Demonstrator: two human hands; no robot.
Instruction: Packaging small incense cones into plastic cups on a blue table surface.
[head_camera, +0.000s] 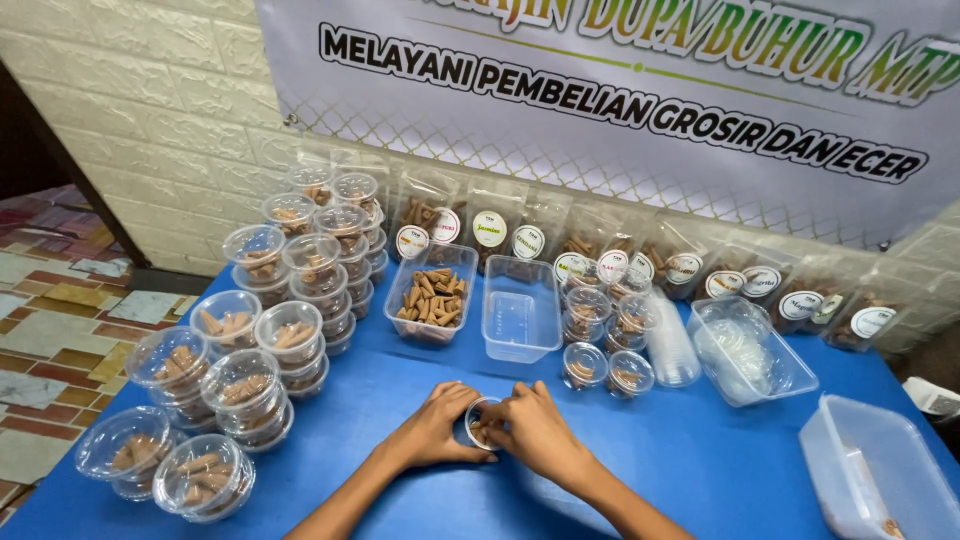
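Cup (481, 420) mostly hidden from me between left hand (432, 428) and right hand (535, 428), both pinching it; mouth seems up, can't confirm, blue desk (700, 460).

Both forearms are bare, with no sleeves, and the left hand (432, 432) and right hand (541, 432) show no rings above the blue table (700, 450).

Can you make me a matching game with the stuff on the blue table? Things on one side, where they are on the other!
Things:
1. small round cup
2. rectangular tub of brown cones
3. empty rectangular tub
4. stacked round tubs

Places:
A. far left of the table
B. between both hands
C. middle, nothing inside
D. just left of the empty tub

Pairs: 1-B, 2-D, 3-C, 4-A
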